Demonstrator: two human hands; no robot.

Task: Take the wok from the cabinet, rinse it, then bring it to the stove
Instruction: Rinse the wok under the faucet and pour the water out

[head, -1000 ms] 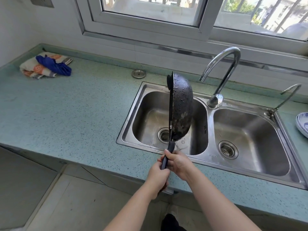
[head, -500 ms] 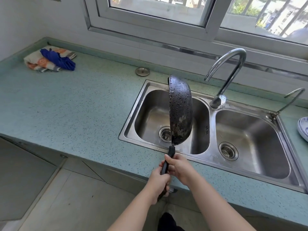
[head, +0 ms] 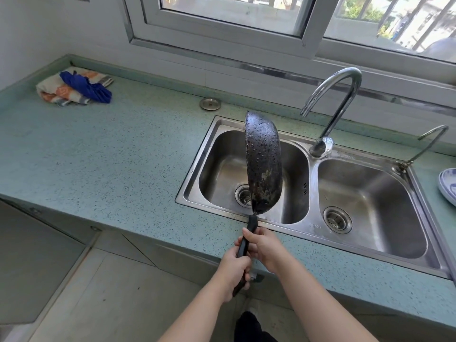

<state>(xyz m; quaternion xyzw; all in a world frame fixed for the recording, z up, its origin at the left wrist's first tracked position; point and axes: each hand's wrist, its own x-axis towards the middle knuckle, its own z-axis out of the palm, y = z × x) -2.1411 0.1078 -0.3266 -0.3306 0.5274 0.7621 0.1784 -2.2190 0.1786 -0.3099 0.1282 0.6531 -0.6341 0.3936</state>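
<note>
The black wok [head: 264, 164] stands on edge above the left basin of the steel double sink [head: 311, 154], its wet, spotted underside turned to the right. Its black handle points down toward me over the counter's front edge. My left hand [head: 233, 270] grips the lower part of the handle. My right hand [head: 265, 246] wraps the handle just above it. The tall curved faucet [head: 332, 104] rises behind the sink divider, and no water runs from it. No stove is in view.
A teal speckled counter [head: 123, 154] stretches left of the sink. Folded cloths with a blue rag [head: 76, 87] lie at its back left corner. A round metal sink stopper [head: 210, 104] sits behind the left basin. A small second tap [head: 428, 141] and a blue-white plate [head: 447, 186] are at right.
The wok stays held on edge over the left basin, shifting slightly lower and nearer in view. The view has drifted a little, and both hands keep their grip on the handle.
</note>
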